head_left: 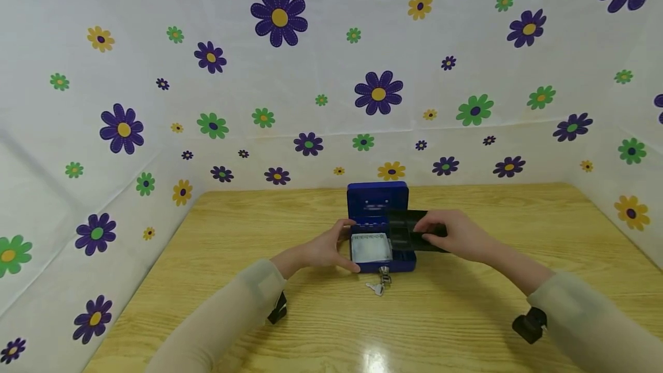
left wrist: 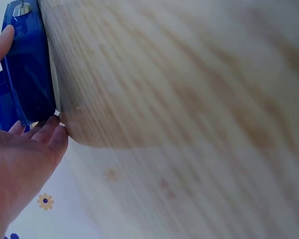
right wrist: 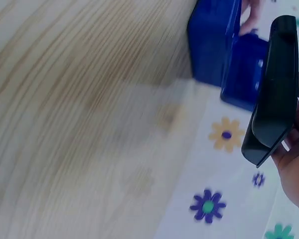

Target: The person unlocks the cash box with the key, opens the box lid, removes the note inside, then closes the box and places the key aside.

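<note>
A blue metal cash box (head_left: 404, 266) stands on the table with its lid (head_left: 378, 193) up. My left hand (head_left: 325, 249) holds the box's left end, thumb at the front and fingers toward the back; the left wrist view shows the thumb and fingertips along the blue wall (left wrist: 30, 74). Inside lies a stack of pale paper, like banknotes (head_left: 370, 248). Above the box's right part, my right hand (head_left: 461, 236) pinches a black compartment tray (head_left: 401, 237), whose dark underside (right wrist: 279, 94) shows in the right wrist view. The tray hides some of the box's inside.
Keys (head_left: 378, 288) hang from the lock (head_left: 384, 271) at the box's front and lie on the wooden table (head_left: 290, 338). A white cloth with printed flowers (head_left: 331, 62) rises behind the table and along both sides.
</note>
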